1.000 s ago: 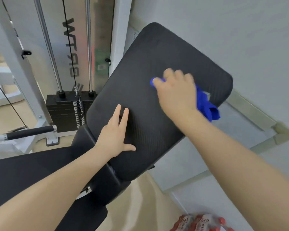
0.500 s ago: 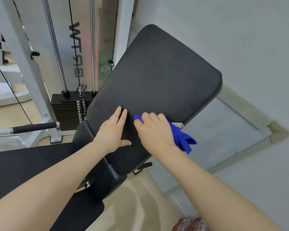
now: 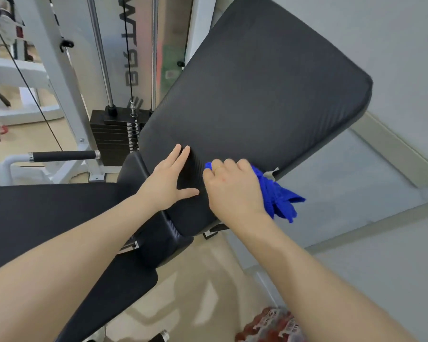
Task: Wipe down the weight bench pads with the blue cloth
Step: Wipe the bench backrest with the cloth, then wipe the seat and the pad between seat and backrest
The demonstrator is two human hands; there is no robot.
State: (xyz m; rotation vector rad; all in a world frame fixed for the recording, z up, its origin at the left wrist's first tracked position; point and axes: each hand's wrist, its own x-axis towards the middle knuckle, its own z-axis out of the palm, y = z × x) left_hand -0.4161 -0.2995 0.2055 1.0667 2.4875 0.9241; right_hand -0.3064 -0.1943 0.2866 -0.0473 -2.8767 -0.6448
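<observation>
Blue soft cloth [image 3: 279,196] is gripped by the right hand [image 3: 232,191] mid-frame and mostly hidden under it. The left hand [image 3: 168,181] is pressed flat, fingers straight, on the black padded bench back [image 3: 257,95].

The black bench pad [image 3: 257,95] is looking matt with tiny ribbed lines, the blue cloth [image 3: 279,198] is looking soft and fuzzy, and the far metal rods [image 3: 100,53] are shining.
</observation>
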